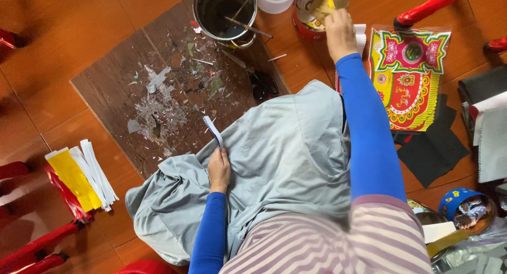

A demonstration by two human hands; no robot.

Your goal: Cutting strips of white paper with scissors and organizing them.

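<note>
— Two hands at work; what does the left hand [219, 170] have?

— Its fingers are pinched on a white paper strip [213, 130], long axis running up and away from the fingertips, over the grey cloth [285, 158] on the lap.

— And further right?

— The right hand [339, 34] is stretched far out, fingers closed round a yellowish wad [326, 2] above a red tin [306, 21]. The strip is nearer the left.

— What's the surface like?

— A scrap-littered dark board [158, 89] on an orange floor [63, 52], a metal pot [224, 12] at its far edge, printed paper sheets [406, 78] rightmost.
</note>
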